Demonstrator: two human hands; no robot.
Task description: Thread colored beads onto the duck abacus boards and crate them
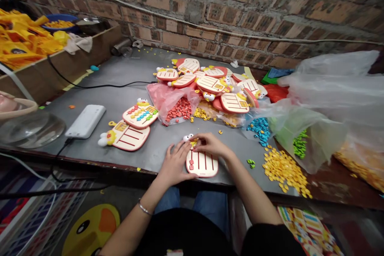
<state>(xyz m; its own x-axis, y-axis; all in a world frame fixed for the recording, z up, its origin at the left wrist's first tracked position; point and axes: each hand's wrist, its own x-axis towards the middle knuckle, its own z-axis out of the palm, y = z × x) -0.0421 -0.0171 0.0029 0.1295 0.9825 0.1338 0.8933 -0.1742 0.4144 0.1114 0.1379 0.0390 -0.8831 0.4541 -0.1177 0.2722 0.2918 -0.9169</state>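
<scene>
A cream, red-edged toy board (207,165) with a duck head lies at the table's front edge. Long slots run down its face, and small red pieces (191,164) sit in the leftmost one. My left hand (175,165) holds the board's left side, its thumb along the lower edge and its fingers near the top. Over the upper left of the board, my right hand (211,145) is closed in a pinch; its fingertips hide whatever is between them. Left of my hands lies a similar board with bare slots (132,138), partly under one carrying coloured pieces (140,116).
Many duck boards (210,84) are piled at the back. Red pieces (179,110) spill from a bag, near blue pieces (259,130), green pieces (300,144) and a yellow heap (283,170). A white power bank (85,121) with a cable lies left.
</scene>
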